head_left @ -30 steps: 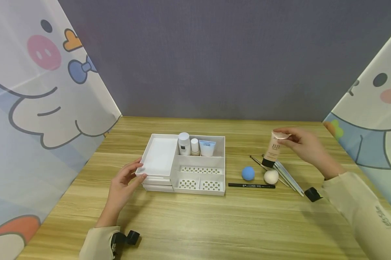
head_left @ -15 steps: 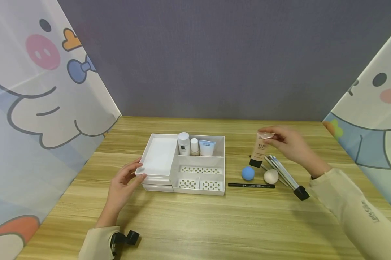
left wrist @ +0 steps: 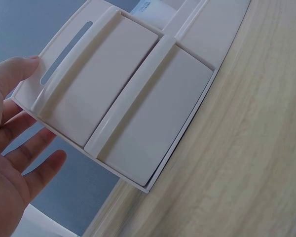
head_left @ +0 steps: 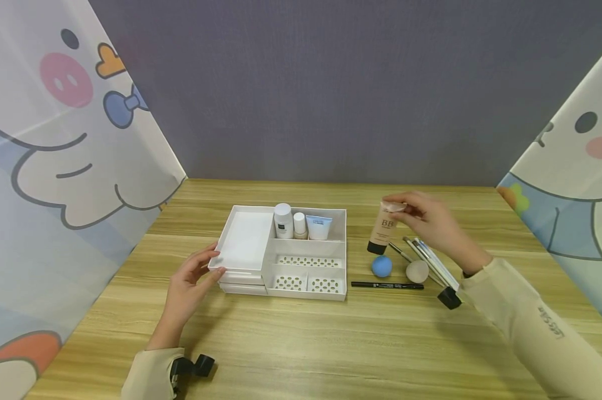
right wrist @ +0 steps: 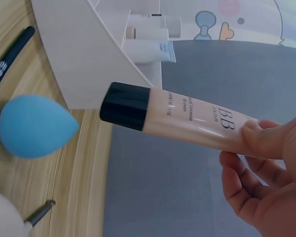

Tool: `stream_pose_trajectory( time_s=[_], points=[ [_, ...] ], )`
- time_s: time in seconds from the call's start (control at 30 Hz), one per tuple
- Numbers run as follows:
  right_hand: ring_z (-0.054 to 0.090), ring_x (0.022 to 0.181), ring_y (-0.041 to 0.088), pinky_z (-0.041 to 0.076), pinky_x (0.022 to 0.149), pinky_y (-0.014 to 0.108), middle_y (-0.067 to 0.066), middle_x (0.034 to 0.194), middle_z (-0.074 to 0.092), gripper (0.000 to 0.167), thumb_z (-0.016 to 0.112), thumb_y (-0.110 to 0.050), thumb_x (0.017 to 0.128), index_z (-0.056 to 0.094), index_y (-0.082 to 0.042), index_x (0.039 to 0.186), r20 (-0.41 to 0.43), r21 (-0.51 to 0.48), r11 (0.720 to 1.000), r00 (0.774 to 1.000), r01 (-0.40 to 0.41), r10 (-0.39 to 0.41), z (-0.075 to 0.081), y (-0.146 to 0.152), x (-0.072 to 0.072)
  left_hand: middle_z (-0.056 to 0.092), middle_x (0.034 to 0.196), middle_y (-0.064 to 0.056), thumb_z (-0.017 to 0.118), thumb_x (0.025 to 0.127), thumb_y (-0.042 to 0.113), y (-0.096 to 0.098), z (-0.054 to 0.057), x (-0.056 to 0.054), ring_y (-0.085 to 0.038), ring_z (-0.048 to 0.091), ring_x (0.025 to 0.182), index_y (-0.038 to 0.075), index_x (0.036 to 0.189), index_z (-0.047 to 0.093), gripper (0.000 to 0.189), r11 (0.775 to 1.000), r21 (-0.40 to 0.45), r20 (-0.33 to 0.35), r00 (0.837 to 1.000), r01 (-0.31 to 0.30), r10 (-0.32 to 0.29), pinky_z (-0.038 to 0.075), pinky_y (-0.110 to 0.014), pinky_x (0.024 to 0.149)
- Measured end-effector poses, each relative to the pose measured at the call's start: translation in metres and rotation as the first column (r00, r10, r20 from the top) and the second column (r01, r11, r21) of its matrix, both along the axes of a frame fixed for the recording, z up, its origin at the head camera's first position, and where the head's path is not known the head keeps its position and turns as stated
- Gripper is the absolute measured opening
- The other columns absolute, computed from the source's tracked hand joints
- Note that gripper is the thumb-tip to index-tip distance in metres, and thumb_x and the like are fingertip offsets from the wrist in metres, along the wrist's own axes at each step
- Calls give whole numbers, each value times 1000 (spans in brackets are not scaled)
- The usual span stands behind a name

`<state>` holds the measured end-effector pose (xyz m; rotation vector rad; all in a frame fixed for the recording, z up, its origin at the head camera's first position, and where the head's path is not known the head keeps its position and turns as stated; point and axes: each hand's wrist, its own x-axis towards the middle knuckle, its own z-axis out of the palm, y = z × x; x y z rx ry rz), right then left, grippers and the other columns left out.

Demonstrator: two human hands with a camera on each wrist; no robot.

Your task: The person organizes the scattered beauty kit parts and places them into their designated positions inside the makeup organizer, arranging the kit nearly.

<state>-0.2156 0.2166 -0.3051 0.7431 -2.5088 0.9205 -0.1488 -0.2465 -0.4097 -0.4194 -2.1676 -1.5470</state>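
My right hand pinches a beige BB cream tube by its flat end, black cap downward. The tube hangs over the table, its cap just above a blue makeup sponge. In the right wrist view the thumb presses the tube near the letters. My left hand grips the left front corner of a white cosmetics organizer. In the left wrist view its thumb lies at the front panel's upper edge, the other fingers along the side wall. A white bottle, a small white-capped bottle and a blue-white tube stand in the organizer's back compartment.
On the table, right of the organizer, lie a white makeup sponge, a black pen and several makeup brushes. A grey panel stands behind, with cartoon-printed cloths at both sides.
My right hand has carried the BB cream tube leftward, from above the brushes to above the blue sponge. My left hand and the organizer have stayed in place.
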Motion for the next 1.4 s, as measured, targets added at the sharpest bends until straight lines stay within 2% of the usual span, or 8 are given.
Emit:
stream_pose_trajectory(
  time_s=[0.13,0.33,0.53,0.87,1.1,1.4],
  points=[
    [60,80,9,49,67,12,12,104,68,30,70,3,90,69,-2,119,-6,-57,998,1000,-12,12,-1,-8,0,55,135,-25,69,83,-17,0,0,0,-2,58,115,-9,116,64,34,1000,0,0,1000,0,0,49,-14,92],
    [59,83,3,50,70,10,15,103,68,32,71,11,85,69,3,116,-78,-152,986,995,-69,58,-4,-18,-3,56,135,-26,69,83,-18,0,1,0,-1,58,114,-9,115,65,34,1000,-2,4,1000,-6,6,49,-14,91],
    [60,83,6,51,70,11,16,102,68,33,72,14,82,70,4,113,-127,-214,970,988,-118,93,-8,-30,-5,58,134,-22,69,83,-18,1,1,0,-2,58,113,-9,115,65,34,1000,4,1,1000,-7,7,49,-14,91],
    [64,84,16,52,74,11,16,103,69,33,72,16,81,70,5,112,-204,-246,953,970,-180,131,-12,-45,-11,58,134,-22,69,82,-19,0,1,0,-2,58,113,-10,115,64,34,1000,6,1,1000,-3,3,49,-14,90],
    [63,89,18,52,77,11,16,103,68,33,71,16,82,70,5,113,-196,-274,944,972,-182,130,-16,-52,-15,58,133,-24,69,82,-19,1,1,-1,-2,59,112,-10,114,65,33,1000,8,1,1000,-5,5,49,-14,90],
    [61,96,19,53,80,15,14,107,68,35,71,16,82,71,2,114,-198,-281,932,964,-228,176,-19,-60,-21,59,133,-21,69,81,-20,1,1,-1,-3,59,112,-11,113,65,34,1000,15,-1,1000,-7,7,50,-14,90]
  ],
)
